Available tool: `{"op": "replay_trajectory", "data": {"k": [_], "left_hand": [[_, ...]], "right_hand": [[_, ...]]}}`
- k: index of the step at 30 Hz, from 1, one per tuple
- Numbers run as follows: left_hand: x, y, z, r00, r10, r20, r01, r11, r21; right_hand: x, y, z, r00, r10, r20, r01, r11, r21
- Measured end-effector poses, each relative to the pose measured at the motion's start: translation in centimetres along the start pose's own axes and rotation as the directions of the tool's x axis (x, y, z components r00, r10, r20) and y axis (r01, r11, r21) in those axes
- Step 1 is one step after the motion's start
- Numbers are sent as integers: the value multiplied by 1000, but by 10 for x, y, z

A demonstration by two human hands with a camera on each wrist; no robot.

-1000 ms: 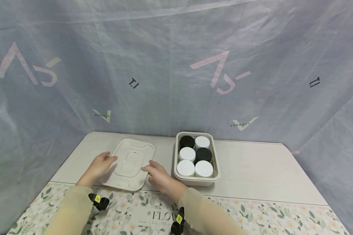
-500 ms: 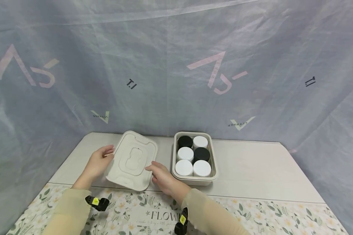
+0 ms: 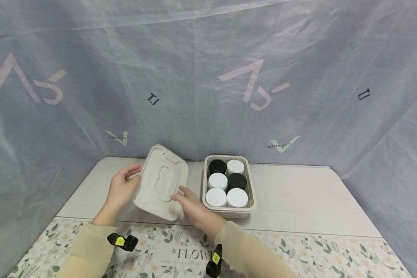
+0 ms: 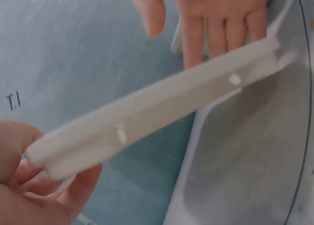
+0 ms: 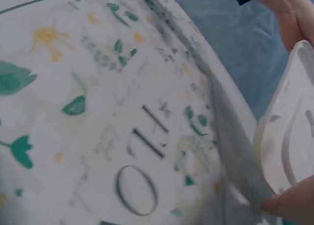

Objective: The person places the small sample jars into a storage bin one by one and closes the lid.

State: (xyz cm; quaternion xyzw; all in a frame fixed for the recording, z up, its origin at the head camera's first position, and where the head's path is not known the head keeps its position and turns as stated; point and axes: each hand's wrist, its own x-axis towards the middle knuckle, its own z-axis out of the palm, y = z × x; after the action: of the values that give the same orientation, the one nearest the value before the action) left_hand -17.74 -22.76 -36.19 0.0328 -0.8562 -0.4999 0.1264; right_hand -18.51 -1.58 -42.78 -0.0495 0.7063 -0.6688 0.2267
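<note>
A cream plastic lid [image 3: 162, 181] is tilted above the table, its far end raised. My left hand [image 3: 121, 189] pinches its left edge; in the left wrist view, thumb and curled fingers [image 4: 83, 190] lie on either side of the rim. My right hand [image 3: 196, 212] is at the lid's lower right edge. Seen in the left wrist view, its fingers [image 4: 194, 43] are straight and run behind the lid, their tips hidden, while the thumb stands apart. A cream bin [image 3: 229, 213] to the right holds several jars with white caps [image 3: 216, 197] and black caps [image 3: 237, 181].
The bin stands near the back of the pale table surface [image 3: 292, 200]. A floral mat with lettering [image 3: 319, 255] covers the front strip. Blue-grey cloth [image 3: 180, 77] hangs behind and at both sides.
The lid has risen off the table and tilted, its far end lifting most. My left hand has closed on its edge and moved up with it. The bin and jars have stayed put.
</note>
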Motion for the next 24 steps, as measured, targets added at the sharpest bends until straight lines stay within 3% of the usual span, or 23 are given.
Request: {"op": "replay_trajectory", "data": {"k": [6,13,18,24], "left_hand": [[-5,12,5,999,-23,-23,23,999,-34],[-14,23,18,1000,4,10,-3,997,-77],[-22,33,31,998,36,48,-30,991,-131],[-26,39,48,997,52,57,-42,984,-173]], "right_hand": [[-3,-20,0,997,-80,3,81,996,-42],[-2,-48,3,970,-241,36,242,970,-11],[-1,-58,7,969,-245,28,242,966,89],[-1,-61,7,968,-232,-98,245,957,157]]}}
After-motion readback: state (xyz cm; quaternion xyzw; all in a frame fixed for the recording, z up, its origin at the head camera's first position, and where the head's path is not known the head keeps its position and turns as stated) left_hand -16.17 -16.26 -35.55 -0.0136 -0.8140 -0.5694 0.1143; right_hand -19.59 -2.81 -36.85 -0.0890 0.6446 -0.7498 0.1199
